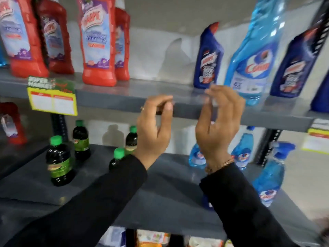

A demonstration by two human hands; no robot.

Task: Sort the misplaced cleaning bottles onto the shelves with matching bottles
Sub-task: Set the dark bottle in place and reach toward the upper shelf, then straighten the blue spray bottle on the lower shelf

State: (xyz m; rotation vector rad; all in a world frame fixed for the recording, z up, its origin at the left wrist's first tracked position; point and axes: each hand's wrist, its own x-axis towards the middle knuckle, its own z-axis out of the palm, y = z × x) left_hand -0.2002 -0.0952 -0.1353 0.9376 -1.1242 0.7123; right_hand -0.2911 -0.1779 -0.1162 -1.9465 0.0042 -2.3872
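Note:
On the upper grey shelf point(135, 97) stand several red bottles point(98, 41) at the left. At the right, dark blue toilet-cleaner bottles point(207, 57) flank a light blue Colin bottle point(252, 57). Light blue spray bottles point(270, 173) stand on the lower shelf point(165, 196) at the right, and dark bottles with green caps point(59, 161) at the left. Both hands are raised in front of the upper shelf's edge. My left hand point(153, 129) and my right hand point(219, 125) have loosely curled fingers and hold nothing. The right fingertips are blurred.
A yellow and green price tag point(51, 97) hangs from the upper shelf's edge at the left; another tag point(316, 138) is at the far right. A red bottle point(11, 123) stands at the far left below. Packaged goods point(151, 237) show on a lower level.

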